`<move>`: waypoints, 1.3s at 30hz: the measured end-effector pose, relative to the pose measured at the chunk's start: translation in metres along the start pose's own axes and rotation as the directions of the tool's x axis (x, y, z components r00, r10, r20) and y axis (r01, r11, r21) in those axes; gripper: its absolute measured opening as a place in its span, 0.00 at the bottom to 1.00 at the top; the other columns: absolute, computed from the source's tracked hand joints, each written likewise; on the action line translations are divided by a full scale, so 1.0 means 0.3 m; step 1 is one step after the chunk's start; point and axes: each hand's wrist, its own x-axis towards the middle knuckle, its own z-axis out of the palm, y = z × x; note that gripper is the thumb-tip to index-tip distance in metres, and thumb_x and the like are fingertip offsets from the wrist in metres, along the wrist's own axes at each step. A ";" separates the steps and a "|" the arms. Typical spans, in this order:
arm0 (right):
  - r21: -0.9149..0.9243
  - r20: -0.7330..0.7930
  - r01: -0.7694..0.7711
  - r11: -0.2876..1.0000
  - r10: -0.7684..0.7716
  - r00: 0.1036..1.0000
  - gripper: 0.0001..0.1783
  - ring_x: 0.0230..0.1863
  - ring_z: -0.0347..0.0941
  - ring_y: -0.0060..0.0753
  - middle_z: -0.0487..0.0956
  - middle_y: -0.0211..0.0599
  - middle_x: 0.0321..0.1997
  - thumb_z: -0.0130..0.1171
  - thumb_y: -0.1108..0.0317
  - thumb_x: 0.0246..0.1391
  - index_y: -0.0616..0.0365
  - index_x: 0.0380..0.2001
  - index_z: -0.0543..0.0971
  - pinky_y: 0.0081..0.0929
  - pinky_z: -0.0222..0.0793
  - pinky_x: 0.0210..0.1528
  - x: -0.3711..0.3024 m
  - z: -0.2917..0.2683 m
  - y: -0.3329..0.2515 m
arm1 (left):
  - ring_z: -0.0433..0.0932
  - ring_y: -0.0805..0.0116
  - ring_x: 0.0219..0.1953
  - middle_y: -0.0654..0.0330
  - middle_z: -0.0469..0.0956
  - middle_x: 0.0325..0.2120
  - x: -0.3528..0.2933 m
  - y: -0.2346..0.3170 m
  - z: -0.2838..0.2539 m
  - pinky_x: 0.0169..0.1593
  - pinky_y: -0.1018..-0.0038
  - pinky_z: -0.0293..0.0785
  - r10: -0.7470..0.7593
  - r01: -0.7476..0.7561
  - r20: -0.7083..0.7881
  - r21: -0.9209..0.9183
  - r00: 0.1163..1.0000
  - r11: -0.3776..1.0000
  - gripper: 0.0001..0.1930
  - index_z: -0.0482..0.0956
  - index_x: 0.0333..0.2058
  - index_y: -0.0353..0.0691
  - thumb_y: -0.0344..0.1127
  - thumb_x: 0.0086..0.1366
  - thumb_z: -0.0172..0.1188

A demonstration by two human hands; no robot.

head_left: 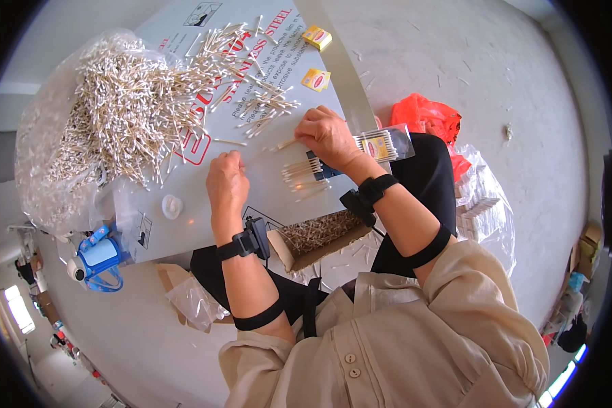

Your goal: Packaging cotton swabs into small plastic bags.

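Note:
My right hand (325, 134) is closed, its fingertips pinching cotton swabs (283, 145) that stick out to its left. Below it, a loose row of cotton swabs (300, 175) lies partly on a dark blue piece (328, 168). Under my right wrist, a clear sleeve (402, 141) holds swabs with a yellow label card (376, 147). My left hand (227, 180) is curled closed over the metal-look tabletop (262, 194); whatever its fingers may hold is hidden. Just above it lies a single cotton swab (230, 142).
A big clear bag (37, 146) spills a heap of swabs (132, 102) over the table's left. Yellow cards (315, 79) lie at the far right edge. A small white dish (172, 207) and blue bottle (100, 256) sit left. An open carton (299, 258) rests by my lap.

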 end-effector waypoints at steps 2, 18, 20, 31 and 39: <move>-0.003 0.019 0.022 1.000 -0.022 1.000 0.02 0.39 0.73 0.39 0.77 0.31 0.31 0.64 0.70 0.45 0.54 0.25 0.81 0.34 0.70 0.45 -0.010 -0.001 -0.006 | 0.75 0.46 0.38 0.52 0.76 0.30 0.013 0.022 0.022 0.40 0.55 0.72 -0.053 0.048 -0.132 -0.045 0.990 0.998 0.04 0.75 0.28 0.37 0.22 0.53 0.58; 0.482 -0.099 -0.368 0.795 0.467 0.879 0.10 0.42 0.75 0.28 0.78 0.37 0.45 0.55 0.80 0.54 0.62 0.39 0.80 0.22 0.70 0.46 -0.111 -0.036 -0.069 | 0.48 0.55 0.73 0.50 0.53 0.70 -0.105 0.250 0.197 0.71 0.47 0.41 0.193 -0.184 -0.096 0.095 0.976 0.978 0.40 0.57 0.67 0.37 0.53 0.63 0.58; 0.542 -0.134 -0.328 0.774 0.465 0.875 0.10 0.47 0.75 0.32 0.78 0.40 0.48 0.53 0.79 0.56 0.64 0.41 0.79 0.24 0.69 0.49 -0.119 -0.028 -0.091 | 0.48 0.55 0.73 0.50 0.52 0.70 -0.088 0.237 0.190 0.71 0.48 0.40 0.211 -0.200 -0.096 0.115 0.973 0.973 0.41 0.56 0.67 0.38 0.55 0.63 0.58; 0.703 -0.114 -0.245 0.668 0.445 0.888 0.16 0.64 0.65 0.36 0.69 0.45 0.64 0.47 0.69 0.67 0.65 0.53 0.73 0.28 0.59 0.65 -0.148 0.028 -0.129 | 0.45 0.54 0.73 0.47 0.48 0.71 -0.091 0.164 0.183 0.72 0.53 0.40 0.290 -0.313 -0.146 -0.169 0.946 0.935 0.36 0.51 0.69 0.37 0.51 0.71 0.49; 0.795 -0.115 -0.203 0.572 0.469 0.875 0.21 0.67 0.61 0.31 0.64 0.42 0.69 0.45 0.64 0.70 0.65 0.60 0.70 0.27 0.57 0.68 -0.133 0.087 -0.106 | 0.49 0.56 0.72 0.45 0.50 0.69 -0.050 0.207 0.201 0.72 0.62 0.43 -0.134 -0.247 -0.297 -0.920 0.945 0.303 0.35 0.50 0.68 0.30 0.52 0.75 0.41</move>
